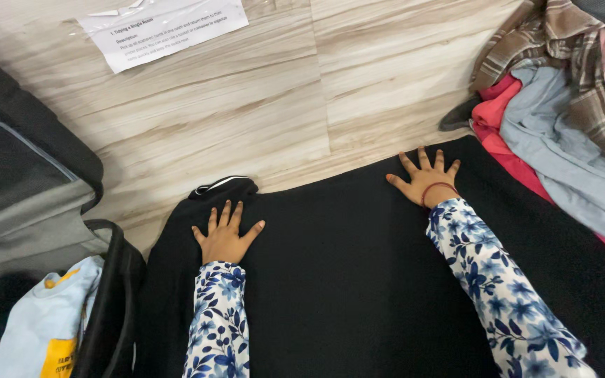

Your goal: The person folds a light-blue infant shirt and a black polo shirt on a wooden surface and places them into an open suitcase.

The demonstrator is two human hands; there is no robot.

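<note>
I see both hands pressed flat on a black garment (358,280) spread on the wooden floor (246,105). The left hand (224,238) lies near the garment's far left corner, just beside what looks like a collar or waistband with a pale trim, though I can't tell which. The right hand (425,180) rests at the garment's far edge, toward its right side. The fingers of both are splayed open, palms down, gripping nothing. The garment's long axis runs left to right beneath both hands, and both touch it. Right of the garment sits a pile of clothes (561,105); left of it, an open dark bag (29,210) holding pale blue fabric (43,322).
</note>
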